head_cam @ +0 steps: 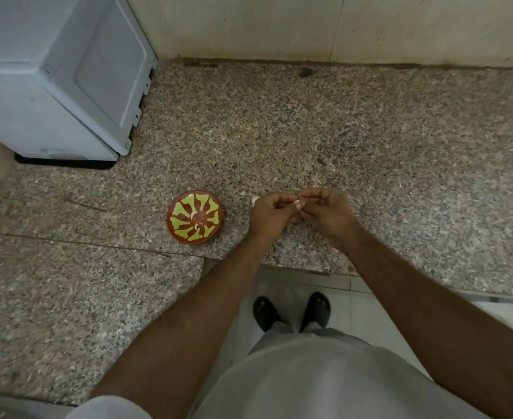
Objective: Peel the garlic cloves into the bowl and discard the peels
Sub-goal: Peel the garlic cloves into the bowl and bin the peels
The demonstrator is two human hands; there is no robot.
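A small red bowl (194, 217) with a yellow-green pattern stands on the speckled granite counter (309, 140), left of my hands. Two pale peeled cloves (195, 212) lie inside it. My left hand (272, 211) and my right hand (325, 208) meet above the counter, and both pinch one small garlic clove (297, 202) between their fingertips. A bit of white garlic (255, 199) shows on the counter just behind my left hand, mostly hidden by it.
A white appliance (58, 80) stands at the back left on a black base. A tiled wall (309, 25) runs along the back. The counter's front edge (297, 269) steps inward near my body, with the white floor and my sandalled feet (291, 309) below.
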